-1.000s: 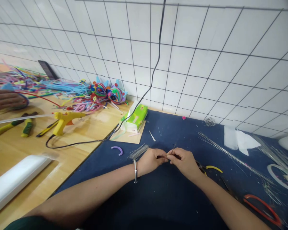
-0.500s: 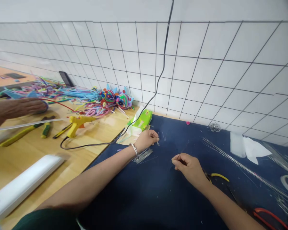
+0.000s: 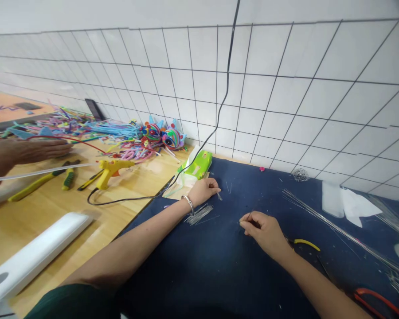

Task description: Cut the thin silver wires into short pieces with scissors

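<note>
Working among fine wires, holding both hands apart over the dark-covered worktop (image 3: 229, 266)!
Hovering left hand (image 3: 204, 191) just past the wire bundle (image 3: 200, 215), seemingly for easy reach; narrowing fingers right at the small wire cluster (image 3: 220, 197), not showing whether gripping any; with right hand (image 3: 261, 229), apparently pinching a thin dark strand (image 3: 250, 214) between fingertips, probably tips-only for such slenderness.

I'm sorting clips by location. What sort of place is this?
Likely a craft workshop: a yellow hot glue gun and colourful pipe cleaners lie on the wooden table, with thin metal wires near the left hand.
</note>
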A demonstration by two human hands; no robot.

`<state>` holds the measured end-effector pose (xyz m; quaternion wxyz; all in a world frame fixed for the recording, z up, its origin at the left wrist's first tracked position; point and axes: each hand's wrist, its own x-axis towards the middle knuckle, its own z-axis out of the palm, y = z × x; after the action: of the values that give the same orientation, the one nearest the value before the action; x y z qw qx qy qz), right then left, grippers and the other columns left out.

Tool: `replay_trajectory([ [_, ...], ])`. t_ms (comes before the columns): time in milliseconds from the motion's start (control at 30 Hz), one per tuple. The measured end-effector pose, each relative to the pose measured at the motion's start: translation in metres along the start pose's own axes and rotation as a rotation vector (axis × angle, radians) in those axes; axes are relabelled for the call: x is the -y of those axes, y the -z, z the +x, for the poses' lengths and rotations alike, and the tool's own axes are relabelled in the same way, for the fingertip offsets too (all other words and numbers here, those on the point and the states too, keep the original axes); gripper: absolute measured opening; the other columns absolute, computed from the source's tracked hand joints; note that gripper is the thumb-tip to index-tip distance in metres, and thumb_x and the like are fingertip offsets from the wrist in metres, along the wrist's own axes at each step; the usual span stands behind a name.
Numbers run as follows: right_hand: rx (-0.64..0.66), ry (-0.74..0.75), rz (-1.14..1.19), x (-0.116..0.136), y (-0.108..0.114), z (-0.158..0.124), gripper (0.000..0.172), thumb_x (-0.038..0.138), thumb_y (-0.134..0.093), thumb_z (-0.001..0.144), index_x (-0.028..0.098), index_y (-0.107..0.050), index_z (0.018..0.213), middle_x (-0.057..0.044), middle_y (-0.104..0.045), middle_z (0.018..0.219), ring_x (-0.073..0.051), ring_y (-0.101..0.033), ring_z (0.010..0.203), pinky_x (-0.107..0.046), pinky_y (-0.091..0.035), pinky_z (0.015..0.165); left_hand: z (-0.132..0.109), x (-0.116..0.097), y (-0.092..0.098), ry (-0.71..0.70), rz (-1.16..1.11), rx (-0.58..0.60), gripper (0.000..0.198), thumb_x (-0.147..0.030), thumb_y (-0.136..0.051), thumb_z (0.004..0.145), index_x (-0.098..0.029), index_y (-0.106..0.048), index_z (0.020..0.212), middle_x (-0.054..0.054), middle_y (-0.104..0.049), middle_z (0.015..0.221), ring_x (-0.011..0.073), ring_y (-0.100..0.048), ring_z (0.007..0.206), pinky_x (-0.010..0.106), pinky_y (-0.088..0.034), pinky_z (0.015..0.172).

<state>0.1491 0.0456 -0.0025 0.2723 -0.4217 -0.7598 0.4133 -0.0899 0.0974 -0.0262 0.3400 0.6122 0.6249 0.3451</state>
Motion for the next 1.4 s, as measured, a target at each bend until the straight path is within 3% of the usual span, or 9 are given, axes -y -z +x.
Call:
replay_trajectory([
  [100, -0.021, 0.004, -0.024, 0.004, 0.002, -0.002, 0.011, 0.024, -0.05, 0.077, 0.019, -0.06, 0.075, 0.0, -0.062, 0.076, -0.011, -0.057, 0.061, -0.022, -0.045, 0.06, -0.027, -0.018, -0.012, -0.064, -0.052, 0.105, 0.016, -0.03, -0.057, 0.071, -0.015, -0.063, 0.077, -0.002, -0.06, 0.065, 0.0067, -0.051, 0.051, 0.016, -0.039, 0.047],
  [233, -0.041, 0.035, -0.094, 0.006, 0.001, -0.003, 0.011, 0.023, -0.051, 0.076, 0.02, -0.061, 0.075, 0.0, -0.062, 0.071, -0.012, -0.057, 0.066, -0.022, -0.043, 0.061, -0.068, -0.032, -0.042, -0.123, -0.22, 0.398, 0.018, -0.027, -0.058, 0.071, -0.017, -0.065, 0.084, -0.001, -0.062, 0.072, 0.0083, -0.054, 0.056, 0.017, -0.043, 0.052],
  [400, -0.077, 0.038, -0.143, 0.001, -0.009, -0.002, 0.011, 0.022, -0.05, 0.076, 0.02, -0.059, 0.07, 0.002, -0.061, 0.069, -0.012, -0.056, 0.067, -0.022, -0.041, 0.063, -0.087, -0.028, -0.068, -0.096, -0.189, 0.241, 0.014, -0.026, -0.055, 0.074, -0.017, -0.065, 0.076, -0.003, -0.058, 0.062, 0.0065, -0.051, 0.047, 0.016, -0.039, 0.047],
  [800, 0.149, 0.145, -0.144, 0.009, 0.007, 0.002, 0.009, 0.019, -0.055, 0.075, 0.023, -0.064, 0.076, 0.001, -0.062, 0.077, -0.012, -0.056, 0.072, -0.023, -0.042, 0.068, -0.097, -0.032, -0.07, -0.279, 0.15, 0.097, 0.019, -0.023, -0.049, 0.081, -0.019, -0.064, 0.071, 0.0, -0.063, 0.069, 0.0116, -0.056, 0.066, 0.02, -0.038, 0.059],
  [900, 0.133, 0.153, -0.141, 0.005, 0.005, 0.003, 0.009, 0.02, -0.054, 0.076, 0.022, -0.062, 0.073, 0.001, -0.062, 0.075, -0.013, -0.056, 0.071, -0.023, -0.043, 0.067, -0.093, -0.032, -0.062, -0.315, 0.174, 0.135, 0.015, -0.025, -0.05, 0.08, -0.02, -0.064, 0.076, 0.0, -0.064, 0.075, 0.0125, -0.057, 0.07, 0.02, -0.039, 0.062],
  [1000, 0.091, 0.135, -0.159, 0.0, 0.002, 0.002, 0.008, 0.023, -0.054, 0.077, 0.022, -0.061, 0.073, 0.001, -0.061, 0.073, -0.013, -0.056, 0.067, -0.024, -0.043, 0.065, -0.09, -0.031, -0.036, -0.354, 0.24, 0.169, 0.016, -0.03, -0.055, 0.077, -0.022, -0.063, 0.089, 0.001, -0.064, 0.087, 0.0146, -0.058, 0.079, 0.022, -0.041, 0.07],
  [1100, 0.083, 0.103, -0.16, -0.003, 0.002, 0.003, 0.008, 0.024, -0.053, 0.077, 0.023, -0.061, 0.073, 0.001, -0.06, 0.073, -0.012, -0.056, 0.064, -0.024, -0.043, 0.062, -0.089, -0.025, -0.001, -0.25, 0.469, 0.027, 0.025, -0.039, -0.054, 0.077, -0.022, -0.059, 0.095, 0.004, -0.059, 0.096, 0.0173, -0.056, 0.085, 0.025, -0.04, 0.074],
  [1200, 0.092, 0.085, -0.142, -0.004, 0.003, 0.003, 0.01, 0.025, -0.052, 0.077, 0.023, -0.061, 0.073, 0.002, -0.061, 0.075, -0.012, -0.056, 0.064, -0.024, -0.043, 0.062, -0.092, -0.014, 0.023, -0.105, 0.696, 0.016, 0.044, -0.053, -0.055, 0.069, -0.02, -0.056, 0.097, 0.007, -0.057, 0.094, 0.0214, -0.056, 0.084, 0.028, -0.042, 0.069],
  [1400, 0.081, 0.102, -0.134, -0.003, 0.002, 0.001, 0.01, 0.025, -0.052, 0.076, 0.022, -0.061, 0.072, 0.0, -0.061, 0.075, -0.013, -0.056, 0.066, -0.025, -0.044, 0.063, -0.089, -0.003, 0.021, -0.035, 0.859, 0.056, 0.041, -0.052, -0.053, 0.07, -0.017, -0.057, 0.093, 0.01, -0.058, 0.091, 0.0239, -0.057, 0.083, 0.03, -0.042, 0.067],
])
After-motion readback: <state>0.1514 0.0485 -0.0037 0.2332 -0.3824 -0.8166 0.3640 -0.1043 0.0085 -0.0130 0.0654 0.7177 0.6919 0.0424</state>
